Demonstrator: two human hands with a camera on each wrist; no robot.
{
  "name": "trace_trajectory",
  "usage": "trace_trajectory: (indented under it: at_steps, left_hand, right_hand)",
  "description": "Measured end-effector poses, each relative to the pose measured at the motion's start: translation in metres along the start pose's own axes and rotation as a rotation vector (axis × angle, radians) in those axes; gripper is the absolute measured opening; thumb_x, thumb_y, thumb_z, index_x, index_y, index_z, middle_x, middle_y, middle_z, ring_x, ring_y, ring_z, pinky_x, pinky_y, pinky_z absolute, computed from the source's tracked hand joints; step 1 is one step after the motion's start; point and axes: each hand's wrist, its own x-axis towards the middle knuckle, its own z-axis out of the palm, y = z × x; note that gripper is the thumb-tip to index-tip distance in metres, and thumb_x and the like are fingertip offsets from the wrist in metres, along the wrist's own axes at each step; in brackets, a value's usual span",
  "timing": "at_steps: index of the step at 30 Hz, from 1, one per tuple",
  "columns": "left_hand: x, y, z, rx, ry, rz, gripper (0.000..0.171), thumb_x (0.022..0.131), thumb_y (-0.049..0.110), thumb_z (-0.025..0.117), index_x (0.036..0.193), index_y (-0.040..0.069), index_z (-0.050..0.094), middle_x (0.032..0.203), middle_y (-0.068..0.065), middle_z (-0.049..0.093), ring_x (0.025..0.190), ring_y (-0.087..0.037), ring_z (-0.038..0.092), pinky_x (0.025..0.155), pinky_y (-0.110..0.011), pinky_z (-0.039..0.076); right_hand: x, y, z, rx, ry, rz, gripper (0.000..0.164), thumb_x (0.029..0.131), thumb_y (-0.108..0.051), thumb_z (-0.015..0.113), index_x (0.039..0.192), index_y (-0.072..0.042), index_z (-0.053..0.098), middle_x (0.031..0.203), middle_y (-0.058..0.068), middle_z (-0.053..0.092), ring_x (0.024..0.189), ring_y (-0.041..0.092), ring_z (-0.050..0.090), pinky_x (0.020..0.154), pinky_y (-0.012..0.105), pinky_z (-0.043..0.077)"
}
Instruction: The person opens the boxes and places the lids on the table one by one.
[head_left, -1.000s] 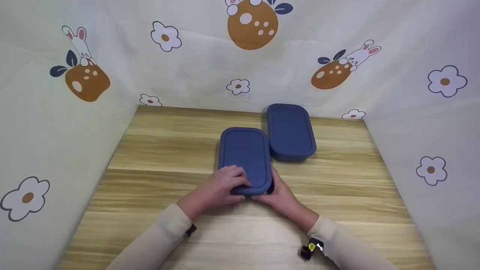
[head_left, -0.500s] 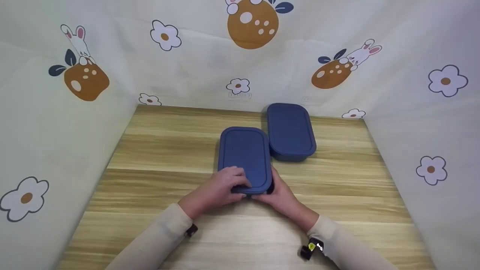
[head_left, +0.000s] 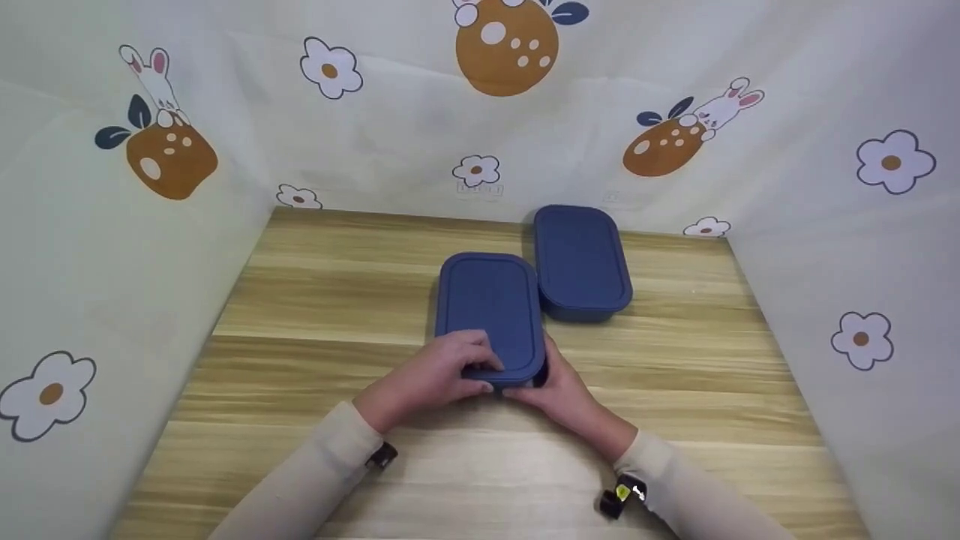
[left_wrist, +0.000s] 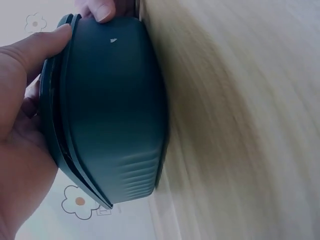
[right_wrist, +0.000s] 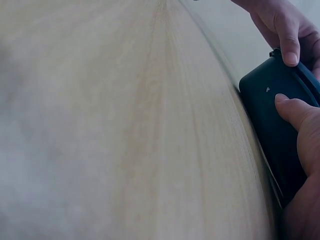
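Observation:
A dark blue lidded food container sits on the table, with both hands at its near end. My left hand pinches the lid at the near edge, fingers curled on top and thumb at the rim. In the left wrist view a narrow dark gap runs between lid and box body. My right hand grips the body at the near right corner. Its thumb presses the near wall in the right wrist view, just below the left thumb. The right fingers are mostly hidden behind the box.
A second blue container, lid on, stands behind and to the right, close against the first one's far right side. The wood-grain table is enclosed by printed cloth walls at the back and both sides.
Both hands keep their hold in nearly the same place. The lid's near edge looks slightly higher at the left fingers. The second container has not moved.

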Motion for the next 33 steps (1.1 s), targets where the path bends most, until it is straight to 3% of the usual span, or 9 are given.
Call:
trace_trajectory:
  at_steps: [4,9,17,20,27,33]
  left_hand:
    - [-0.001,0.002,0.002,0.037,0.018,0.012,0.021,0.097,0.02,0.089,0.116,0.016,0.082,0.105,0.005,0.059,0.099,-0.014,0.058,0.092,-0.036,0.054]
    - [-0.003,0.007,0.005,0.152,0.033,0.05,0.023,0.096,0.021,0.089,0.117,0.016,0.08,0.108,0.004,0.061,0.1,-0.016,0.059,0.092,-0.038,0.055]
    - [-0.002,0.016,0.014,0.454,0.079,0.086,0.033,0.093,0.03,0.091,0.119,0.015,0.078,0.112,-0.001,0.063,0.099,-0.023,0.06,0.084,-0.04,0.053]
    - [-0.002,0.018,0.016,0.515,0.091,0.093,0.029,0.093,0.028,0.09,0.117,0.015,0.08,0.111,0.0,0.064,0.098,-0.022,0.06,0.08,-0.039,0.053]
    - [-0.003,0.018,0.018,0.504,0.112,0.105,0.019,0.095,0.024,0.088,0.113,0.018,0.085,0.102,0.001,0.064,0.088,-0.019,0.06,0.073,-0.038,0.057]
    - [-0.004,0.018,0.015,0.41,0.096,0.052,0.021,0.096,0.023,0.089,0.115,0.018,0.086,0.1,0.002,0.062,0.089,-0.018,0.058,0.075,-0.037,0.058]
  right_hand:
    - [0.0,0.0,0.001,0.01,0.0,-0.009,0.115,0.08,-0.017,0.102,0.174,-0.022,0.035,0.164,0.001,0.056,0.15,0.021,0.049,0.126,0.029,0.033]
    - [0.001,0.001,0.001,0.022,-0.004,-0.013,0.116,0.081,-0.017,0.102,0.174,-0.024,0.034,0.166,0.0,0.053,0.152,0.02,0.048,0.127,0.029,0.032]
    - [0.0,-0.002,0.001,-0.011,0.009,0.023,0.117,0.081,-0.026,0.103,0.174,-0.027,0.034,0.165,-0.002,0.054,0.15,0.019,0.049,0.126,0.032,0.034]
    - [0.0,-0.002,0.001,-0.02,0.018,0.022,0.116,0.08,-0.025,0.103,0.174,-0.025,0.035,0.164,0.0,0.055,0.149,0.02,0.05,0.125,0.032,0.035]
    - [0.0,0.0,0.001,-0.011,0.017,0.001,0.115,0.08,-0.022,0.103,0.173,-0.025,0.037,0.166,0.001,0.054,0.15,0.022,0.049,0.125,0.031,0.035]
    - [0.0,-0.001,0.001,-0.025,0.013,0.019,0.116,0.08,-0.024,0.103,0.174,-0.026,0.036,0.165,-0.001,0.055,0.149,0.02,0.05,0.125,0.034,0.036]
